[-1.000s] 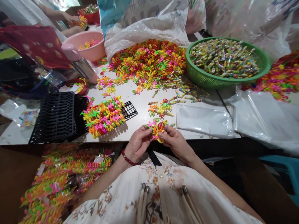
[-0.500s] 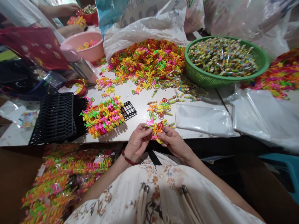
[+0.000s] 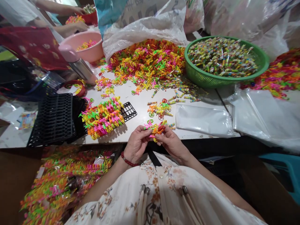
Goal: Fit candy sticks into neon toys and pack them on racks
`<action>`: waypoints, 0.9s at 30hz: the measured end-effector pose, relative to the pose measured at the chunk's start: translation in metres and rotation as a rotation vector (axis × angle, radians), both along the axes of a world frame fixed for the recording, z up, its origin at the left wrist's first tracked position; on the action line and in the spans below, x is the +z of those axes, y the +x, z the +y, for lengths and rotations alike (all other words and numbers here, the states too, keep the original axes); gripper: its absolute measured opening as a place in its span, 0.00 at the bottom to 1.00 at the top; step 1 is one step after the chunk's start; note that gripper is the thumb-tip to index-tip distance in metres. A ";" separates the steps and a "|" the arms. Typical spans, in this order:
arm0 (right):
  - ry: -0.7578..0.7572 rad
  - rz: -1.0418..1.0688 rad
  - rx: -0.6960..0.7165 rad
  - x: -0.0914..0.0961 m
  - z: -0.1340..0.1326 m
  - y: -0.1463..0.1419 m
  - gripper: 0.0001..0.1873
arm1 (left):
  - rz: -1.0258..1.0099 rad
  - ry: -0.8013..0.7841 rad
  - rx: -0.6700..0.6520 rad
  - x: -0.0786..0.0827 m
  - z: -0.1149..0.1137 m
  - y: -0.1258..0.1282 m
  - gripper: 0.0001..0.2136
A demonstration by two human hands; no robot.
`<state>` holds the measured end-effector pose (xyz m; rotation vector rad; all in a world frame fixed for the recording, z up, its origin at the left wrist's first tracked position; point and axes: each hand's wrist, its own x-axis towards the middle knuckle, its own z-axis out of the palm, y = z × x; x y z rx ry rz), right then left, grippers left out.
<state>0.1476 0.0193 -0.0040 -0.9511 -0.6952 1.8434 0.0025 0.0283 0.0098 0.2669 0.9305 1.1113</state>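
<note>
At the table's front edge, my left hand (image 3: 137,143) and my right hand (image 3: 172,143) are both closed by thumb and fingers on a small cluster of bright plastic toys (image 3: 155,128), pink, yellow, orange and red with ring-like wheels. Fingers hide part of the cluster. Just beyond lies a loose little heap of similar toys (image 3: 161,108) with wrapped candy sticks (image 3: 167,114) among them. To the left, a black plastic grid tray (image 3: 130,111) carries packed rows of these toys (image 3: 103,118).
A big toy pile (image 3: 147,62) spills from a plastic sack (image 3: 145,31). A green basket (image 3: 194,72) holds wrapped candy sticks. Clear bags (image 3: 203,120) lie right; stacked black trays (image 3: 55,118), a flask (image 3: 81,70) and a pink basin (image 3: 93,51) stand left. A co-worker's hands (image 3: 78,26) work behind.
My right fingers have shifted slightly left and closer in on the toy cluster, which has turned a little. The co-worker's hand at the back left has moved.
</note>
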 end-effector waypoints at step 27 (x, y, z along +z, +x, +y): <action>0.215 -0.257 -0.034 -0.010 -0.001 0.002 0.14 | 0.057 -0.084 -0.136 0.002 0.010 -0.015 0.15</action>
